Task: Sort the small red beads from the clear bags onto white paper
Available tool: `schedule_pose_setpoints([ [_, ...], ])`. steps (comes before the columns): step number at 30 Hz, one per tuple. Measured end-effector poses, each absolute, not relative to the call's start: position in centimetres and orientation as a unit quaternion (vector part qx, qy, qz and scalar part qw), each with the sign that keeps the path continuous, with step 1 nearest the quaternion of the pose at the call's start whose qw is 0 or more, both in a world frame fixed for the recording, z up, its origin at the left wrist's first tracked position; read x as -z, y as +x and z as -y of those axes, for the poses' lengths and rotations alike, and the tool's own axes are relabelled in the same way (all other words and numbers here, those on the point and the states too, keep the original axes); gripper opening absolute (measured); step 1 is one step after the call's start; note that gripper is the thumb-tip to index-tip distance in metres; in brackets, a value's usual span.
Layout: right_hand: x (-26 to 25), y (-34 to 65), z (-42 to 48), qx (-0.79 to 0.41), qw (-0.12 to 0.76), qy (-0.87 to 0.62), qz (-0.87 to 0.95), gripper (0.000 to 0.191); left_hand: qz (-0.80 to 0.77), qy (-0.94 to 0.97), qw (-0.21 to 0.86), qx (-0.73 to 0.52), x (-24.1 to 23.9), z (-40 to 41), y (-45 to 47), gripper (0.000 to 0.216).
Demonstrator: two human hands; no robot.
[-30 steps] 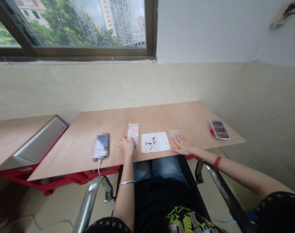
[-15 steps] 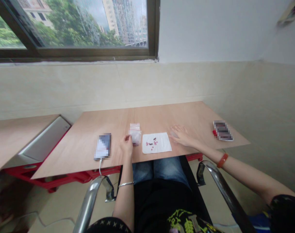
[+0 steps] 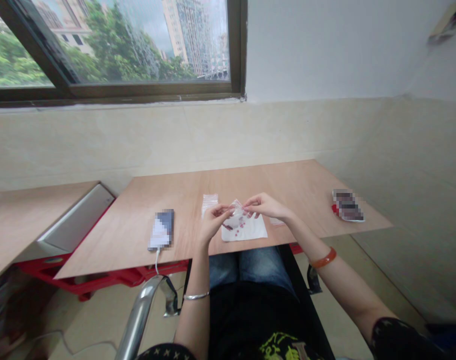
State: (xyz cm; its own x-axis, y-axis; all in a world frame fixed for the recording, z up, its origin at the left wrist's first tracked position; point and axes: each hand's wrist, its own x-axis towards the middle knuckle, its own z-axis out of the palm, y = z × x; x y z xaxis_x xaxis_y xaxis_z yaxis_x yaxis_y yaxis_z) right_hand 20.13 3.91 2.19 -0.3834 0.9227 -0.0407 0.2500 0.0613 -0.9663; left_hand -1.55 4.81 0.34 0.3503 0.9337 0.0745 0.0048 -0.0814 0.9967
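Both of my hands are raised a little above the wooden table (image 3: 280,185) and meet over a white paper sheet (image 3: 250,231) that carries several small red and dark beads. My left hand (image 3: 213,222) and my right hand (image 3: 263,206) each pinch one edge of a small clear plastic bag (image 3: 237,209) held between them. A stack of more clear bags (image 3: 209,201) lies flat on the table just behind my left hand.
A phone (image 3: 161,230) on a white cable lies left of the hands. A blurred small box with a red part (image 3: 347,205) sits at the right edge. A lower side table (image 3: 33,210) stands left. A chrome chair armrest (image 3: 140,315) is below.
My left hand left the bag stack and rose. My right hand came off the table at the right and moved left. Both now hold one small bag over the paper.
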Motion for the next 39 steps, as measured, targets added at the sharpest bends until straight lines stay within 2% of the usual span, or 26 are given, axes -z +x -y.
schedule_pose_setpoints([
  [8, -3.9, 20.7, -2.6, -0.579, 0.297, -0.398, 0.646, 0.037, -0.34, 0.627, 0.578, -0.397, -0.8, -4.2, -0.6, 0.035],
  [10, -4.2, 20.5, -2.6, -0.581, 0.317, -0.396, 0.637, 0.037, -0.354, 0.638, 0.522, -0.441, -1.1, -4.1, -0.3, 0.037],
  [12, -4.2, 20.3, -2.6, -0.586, 0.34, -0.4, 0.617, 0.037, -0.394, 0.643, 0.406, -0.516, -1.4, -3.9, 0.0, 0.037],
  [14, -4.0, 20.0, -2.6, -0.589, 0.365, -0.408, 0.594, 0.037, -0.423, 0.645, 0.318, -0.551, -1.8, -3.6, 0.3, 0.029],
  [15, -3.7, 19.9, -2.6, -0.589, 0.377, -0.411, 0.584, 0.038, -0.427, 0.652, 0.311, -0.545, -2.0, -3.4, 0.5, 0.023],
  [21, -2.6, 19.4, -2.9, -0.62, 0.433, -0.423, 0.499, 0.032, -0.385, 0.671, 0.415, -0.479, -2.6, -2.4, 1.7, 0.025],
  [26, -2.7, 19.8, -2.8, -0.671, 0.411, -0.371, 0.493, 0.03, -0.374, 0.663, 0.449, -0.469, -2.5, -2.5, 2.0, 0.03],
  [39, -3.7, 19.2, -2.0, -0.606, 0.438, -0.387, 0.54, 0.034, -0.348, 0.661, 0.51, -0.427, -3.2, -2.6, 1.0, 0.033],
])
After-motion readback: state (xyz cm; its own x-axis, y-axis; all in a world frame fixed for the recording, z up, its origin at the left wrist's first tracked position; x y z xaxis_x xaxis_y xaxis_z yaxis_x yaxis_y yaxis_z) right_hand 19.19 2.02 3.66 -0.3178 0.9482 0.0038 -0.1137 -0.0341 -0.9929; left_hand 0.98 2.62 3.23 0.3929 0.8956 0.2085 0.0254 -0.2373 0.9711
